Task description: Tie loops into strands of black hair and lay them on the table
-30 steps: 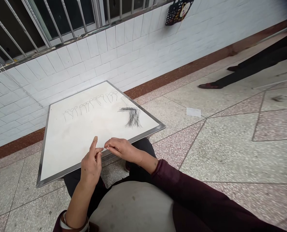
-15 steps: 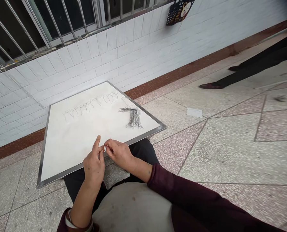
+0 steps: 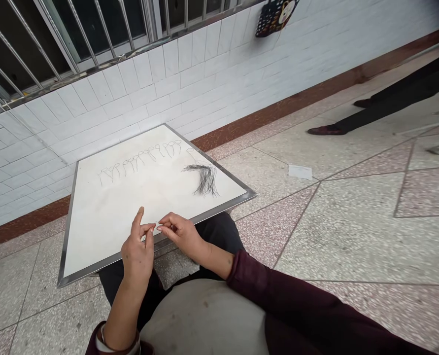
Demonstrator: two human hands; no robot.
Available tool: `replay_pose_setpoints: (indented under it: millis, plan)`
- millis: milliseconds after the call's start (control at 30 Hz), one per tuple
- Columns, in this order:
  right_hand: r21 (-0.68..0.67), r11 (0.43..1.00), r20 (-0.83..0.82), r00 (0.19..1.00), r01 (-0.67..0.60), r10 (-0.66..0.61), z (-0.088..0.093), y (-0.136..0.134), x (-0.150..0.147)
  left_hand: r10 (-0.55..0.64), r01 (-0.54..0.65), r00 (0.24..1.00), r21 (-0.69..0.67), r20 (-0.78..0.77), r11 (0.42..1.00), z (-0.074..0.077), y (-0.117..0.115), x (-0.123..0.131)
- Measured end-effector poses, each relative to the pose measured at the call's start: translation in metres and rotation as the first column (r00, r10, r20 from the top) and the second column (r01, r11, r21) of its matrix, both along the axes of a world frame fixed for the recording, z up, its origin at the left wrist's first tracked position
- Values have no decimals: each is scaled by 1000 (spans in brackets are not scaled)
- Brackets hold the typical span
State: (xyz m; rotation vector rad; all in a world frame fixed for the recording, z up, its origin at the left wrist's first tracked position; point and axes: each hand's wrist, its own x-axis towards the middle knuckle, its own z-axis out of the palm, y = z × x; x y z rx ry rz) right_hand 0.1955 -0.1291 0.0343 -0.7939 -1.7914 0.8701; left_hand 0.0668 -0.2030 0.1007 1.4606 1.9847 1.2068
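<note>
My left hand (image 3: 137,254) is over the near edge of a white board (image 3: 104,222) with a grey metal rim. Its thumb and a finger are pinched together, while another finger points up. Close by on the right, my right hand (image 3: 184,235) also pinches, its fingertips a small gap from the left ones. Whatever they hold is too fine to make out. A bundle of thin dark strands (image 3: 205,180) lies on the board's right side. Farther back, several looped thin strands (image 3: 152,152) lie in a row.
The board rests above my knees, its far edge by a white tiled wall (image 3: 141,106). Barred windows (image 3: 104,24) are above. A dark patterned bag (image 3: 274,18) hangs on the wall. To the right, a person's legs (image 3: 382,106) and a white paper piece (image 3: 299,171) are on the floor.
My left hand has shifted slightly left and down, and the fingertips of the two hands have moved a little apart. The strands on the board look unchanged.
</note>
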Motion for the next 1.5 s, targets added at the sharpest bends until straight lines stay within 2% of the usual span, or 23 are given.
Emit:
replay_pose_setpoints:
  millis: [67, 133, 233, 300, 400, 567, 767, 933, 1100, 1333, 1400, 1500]
  plan:
    - [78, 997, 19, 999, 25, -26, -1, 0, 0, -13, 14, 997, -14, 70, 1000, 0, 0, 0]
    - [153, 988, 53, 998, 34, -43, -2, 1, 1, -24, 22, 978, 12, 208, 1000, -2, 3, 0]
    - [259, 966, 90, 995, 9, -33, -1, 1, 3, -41, 19, 903, 56, 428, 998, -7, 7, 1]
    - [323, 946, 96, 995, -29, -2, -1, 1, 4, -40, 15, 872, 56, 487, 998, -10, 10, 0]
    - [367, 929, 79, 996, -59, 32, -1, 2, 4, -31, 10, 884, 49, 467, 999, -10, 9, -5]
    - [351, 936, 45, 999, -32, 18, -5, 3, 1, -46, 51, 941, -7, 334, 999, -6, 3, -8]
    - [350, 935, 69, 997, -57, 35, -5, 2, 0, -38, 27, 859, 30, 511, 999, -8, 6, -5]
    - [241, 969, 74, 997, -43, 26, -2, -2, 1, -30, -1, 840, 56, 542, 998, -9, 8, -5]
    - [319, 946, 76, 996, -60, 38, 1, -2, 1, -51, 21, 847, 63, 528, 998, -10, 7, -7]
    - [332, 943, 17, 1000, -28, 24, 3, -3, 0, -45, -5, 817, 85, 576, 996, -10, 7, -5]
    - [379, 925, 21, 1000, -27, 20, 2, -3, 0, -35, -3, 824, 66, 566, 998, -10, 8, -6]
    - [485, 873, 113, 994, -51, -4, 0, -2, 1, -28, 17, 844, 26, 535, 1000, -11, 12, -10]
